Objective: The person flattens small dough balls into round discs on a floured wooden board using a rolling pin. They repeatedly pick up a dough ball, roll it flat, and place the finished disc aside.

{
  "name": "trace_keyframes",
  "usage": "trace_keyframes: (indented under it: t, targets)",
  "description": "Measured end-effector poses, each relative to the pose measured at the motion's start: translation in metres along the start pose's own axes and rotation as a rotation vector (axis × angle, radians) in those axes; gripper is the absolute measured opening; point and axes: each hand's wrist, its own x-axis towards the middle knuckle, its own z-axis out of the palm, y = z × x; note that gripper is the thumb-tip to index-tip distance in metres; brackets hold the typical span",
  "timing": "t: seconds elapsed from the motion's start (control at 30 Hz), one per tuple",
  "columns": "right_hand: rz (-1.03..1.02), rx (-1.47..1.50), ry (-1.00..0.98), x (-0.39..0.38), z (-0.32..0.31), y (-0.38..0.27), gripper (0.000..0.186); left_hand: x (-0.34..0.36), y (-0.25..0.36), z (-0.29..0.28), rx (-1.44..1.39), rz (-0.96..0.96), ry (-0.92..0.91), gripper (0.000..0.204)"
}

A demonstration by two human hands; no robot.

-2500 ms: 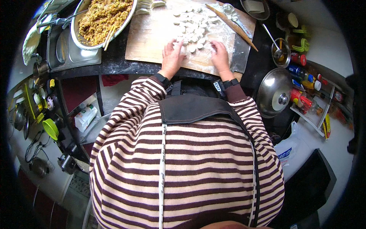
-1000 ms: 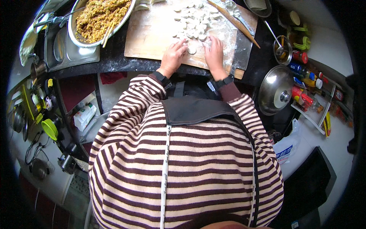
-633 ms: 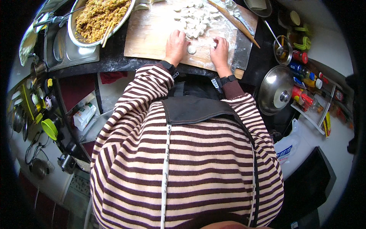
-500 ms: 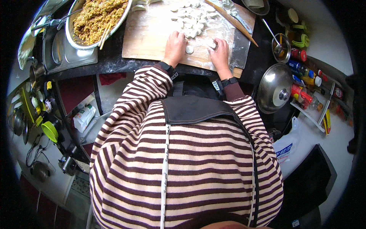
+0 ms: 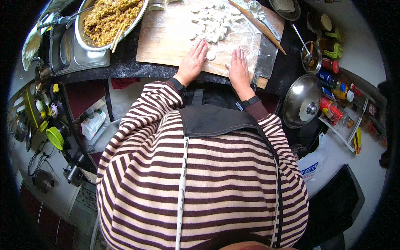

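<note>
Both my hands rest palm down at the near edge of a floured wooden board (image 5: 160, 41). My left hand (image 5: 193, 62) has its fingers stretched forward, beside a flattened round of dough (image 5: 211, 55). To the right of that round, my right hand (image 5: 240, 70) lies flat with straight fingers; whether dough is under its palm is hidden. Beyond my hands is a loose heap of small white dough pieces (image 5: 213, 28). A long wooden rolling pin (image 5: 263, 30) lies slantwise at the far right, over the board.
A large bowl (image 5: 78, 34) of yellow-brown filling, with chopsticks (image 5: 118, 37) in it, stands at the left by a metal sink (image 5: 93, 60). A broad dark blade (image 5: 270, 58) lies along the board's right side. Farther right are a pot lid (image 5: 301, 102) and a small metal bowl (image 5: 318, 66) with a ladle.
My right hand has gone from holding a small dough piece to lying flat with fingers straight. My left hand's curled fingers have stretched out forward. The view has shifted slightly.
</note>
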Motion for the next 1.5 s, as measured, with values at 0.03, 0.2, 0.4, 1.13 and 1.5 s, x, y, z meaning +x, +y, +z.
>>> trace_keyframes:
  t: [0.03, 0.2, 0.4, 1.13, 1.5]
  targets:
    - [-0.014, 0.003, 0.085, 0.000, 0.004, -0.002, 0.074, -0.001, 0.000, 0.003, 0.003, 0.009, 0.021, 0.052]
    - [0.012, 0.138, 0.179, 0.005, 0.008, -0.013, 0.065, -0.002, -0.004, 0.012, 0.014, 0.012, 0.014, 0.050]
    - [-0.096, 0.448, 0.288, 0.038, -0.016, -0.028, 0.043, -0.002, -0.020, -0.004, -0.123, -0.137, 0.134, 0.023]
    - [0.181, 0.553, 0.350, 0.039, -0.018, 0.022, 0.022, 0.036, -0.013, -0.008, -0.100, -0.287, 0.085, 0.018]
    - [-0.012, 0.254, 0.381, 0.031, -0.010, 0.022, 0.038, 0.028, -0.014, -0.004, -0.228, -0.237, 0.176, 0.016]
